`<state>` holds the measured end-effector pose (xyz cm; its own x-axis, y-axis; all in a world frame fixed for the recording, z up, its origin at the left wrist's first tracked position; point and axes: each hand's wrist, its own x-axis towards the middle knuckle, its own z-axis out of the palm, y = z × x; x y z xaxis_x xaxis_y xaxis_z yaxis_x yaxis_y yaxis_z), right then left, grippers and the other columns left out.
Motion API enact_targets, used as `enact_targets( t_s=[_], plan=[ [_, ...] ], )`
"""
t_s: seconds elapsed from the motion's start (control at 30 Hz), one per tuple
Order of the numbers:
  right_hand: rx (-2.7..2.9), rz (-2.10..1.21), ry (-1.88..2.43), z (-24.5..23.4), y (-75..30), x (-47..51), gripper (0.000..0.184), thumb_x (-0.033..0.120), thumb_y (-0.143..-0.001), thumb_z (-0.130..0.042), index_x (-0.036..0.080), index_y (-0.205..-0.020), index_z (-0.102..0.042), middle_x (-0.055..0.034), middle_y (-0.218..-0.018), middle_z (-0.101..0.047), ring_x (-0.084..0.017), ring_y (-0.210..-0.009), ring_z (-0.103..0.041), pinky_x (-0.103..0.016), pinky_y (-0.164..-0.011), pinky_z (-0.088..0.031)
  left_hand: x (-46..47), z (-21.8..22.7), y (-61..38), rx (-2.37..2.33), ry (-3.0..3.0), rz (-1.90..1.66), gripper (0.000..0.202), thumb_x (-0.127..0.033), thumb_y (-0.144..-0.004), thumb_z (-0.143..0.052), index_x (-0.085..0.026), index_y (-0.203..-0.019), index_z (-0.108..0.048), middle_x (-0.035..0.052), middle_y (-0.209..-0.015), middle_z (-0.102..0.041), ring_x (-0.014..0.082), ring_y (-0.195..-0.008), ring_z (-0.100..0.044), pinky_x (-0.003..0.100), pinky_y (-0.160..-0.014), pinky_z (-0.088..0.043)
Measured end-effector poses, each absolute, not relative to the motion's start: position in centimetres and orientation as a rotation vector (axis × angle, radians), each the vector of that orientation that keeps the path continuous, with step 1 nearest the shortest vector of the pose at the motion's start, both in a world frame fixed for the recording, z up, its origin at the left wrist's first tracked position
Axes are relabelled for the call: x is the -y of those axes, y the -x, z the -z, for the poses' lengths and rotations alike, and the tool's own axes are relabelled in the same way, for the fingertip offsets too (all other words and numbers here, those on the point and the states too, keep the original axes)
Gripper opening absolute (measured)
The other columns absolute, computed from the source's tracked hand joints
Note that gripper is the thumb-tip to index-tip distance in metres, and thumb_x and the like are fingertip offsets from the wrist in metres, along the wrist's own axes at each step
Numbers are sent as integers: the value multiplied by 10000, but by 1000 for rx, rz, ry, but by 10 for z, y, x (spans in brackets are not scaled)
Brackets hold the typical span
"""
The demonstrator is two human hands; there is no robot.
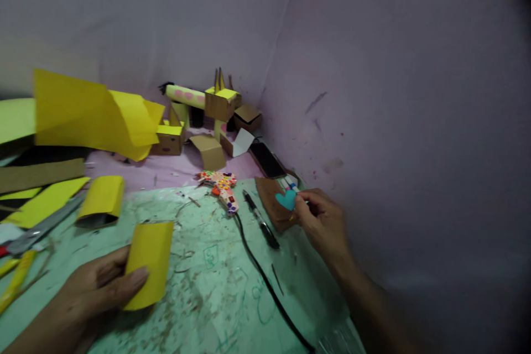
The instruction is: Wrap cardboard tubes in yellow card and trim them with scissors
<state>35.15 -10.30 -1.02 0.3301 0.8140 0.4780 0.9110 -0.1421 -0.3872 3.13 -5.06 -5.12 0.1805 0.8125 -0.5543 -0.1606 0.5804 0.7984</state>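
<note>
My left hand [99,287] grips a curved yellow card piece [151,260], thumb on its front face, above the green tabletop [207,298]. At the right, the fingertips of my right hand [321,218] pinch a blue paper heart [286,199]. The heart is over a brown cardboard piece [269,215] by the wall. A black pen [260,219] lies just left of that cardboard. Beside the pen is a glue gun [222,185] with a speckled, colourful body and a black cord [265,276] trailing towards me.
Another curved yellow card piece [102,202] stands at left, near scissors [43,227] and a yellow-handled tool [19,279]. Large yellow sheets [83,110], a cardboard animal figure [219,104] and a dark phone [267,159] sit farther back. Walls [394,121] bound the back and right.
</note>
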Motion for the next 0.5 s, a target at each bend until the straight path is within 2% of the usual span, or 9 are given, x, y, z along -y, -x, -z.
enact_targets(
  t_s=[0.07,0.13,0.2,0.27,0.37,0.43,0.5],
  plan=[
    [1496,-3,1645,4,-308,95,164,221,-831,-506,188,-742,-640,-25,-710,-638,-144,-616,-603,-251,-562,-484,56,38,-37,-1128,-747,-740,502,-382,-546,-860,-183,-979,-703,5,-693,-727,214,-659,-658,273,-567,-524],
    [1517,-139,1415,-2,-264,88,84,172,-770,-567,200,-765,-646,-2,-670,-646,-124,-537,-577,-244,-518,-471,60,32,-40,-1014,-817,-770,479,-372,-573,-847,-137,-964,-700,40,-715,-716,185,-629,-639,247,-557,-497],
    [1491,-347,1287,-6,-226,83,59,169,-743,-602,206,-753,-647,9,-632,-645,-117,-492,-568,-243,-485,-463,61,31,-39,-938,-834,-832,481,-362,-589,-836,-133,-986,-690,73,-843,-723,215,-753,-653,275,-645,-506],
    [1343,-712,1225,-4,-201,78,29,230,-725,-645,203,-730,-637,14,-610,-633,-115,-460,-566,-243,-449,-460,59,34,-36,-926,-852,-939,489,-375,-635,-808,-137,-1039,-668,85,-936,-716,233,-870,-644,292,-734,-498],
    [1000,-1253,1159,6,-184,69,239,376,-644,-737,190,-723,-610,29,-560,-612,-116,-409,-561,-245,-411,-467,57,38,-33,-908,-869,-1009,508,-390,-655,-790,-146,-1074,-640,85,-984,-710,239,-915,-633,301,-776,-484],
    [859,-1424,1141,17,-183,64,356,435,-565,-797,177,-711,-600,31,-524,-611,-119,-394,-563,-242,-403,-468,56,41,-34,-889,-870,-996,506,-403,-647,-790,-144,-1055,-641,95,-991,-710,253,-918,-636,312,-768,-485],
    [802,-1450,1142,26,-186,61,402,431,-502,-844,159,-678,-606,33,-496,-602,-103,-389,-546,-213,-393,-440,56,43,-35,-869,-870,-980,502,-395,-653,-790,-147,-1062,-637,103,-1016,-706,266,-943,-636,329,-787,-486]
  ],
)
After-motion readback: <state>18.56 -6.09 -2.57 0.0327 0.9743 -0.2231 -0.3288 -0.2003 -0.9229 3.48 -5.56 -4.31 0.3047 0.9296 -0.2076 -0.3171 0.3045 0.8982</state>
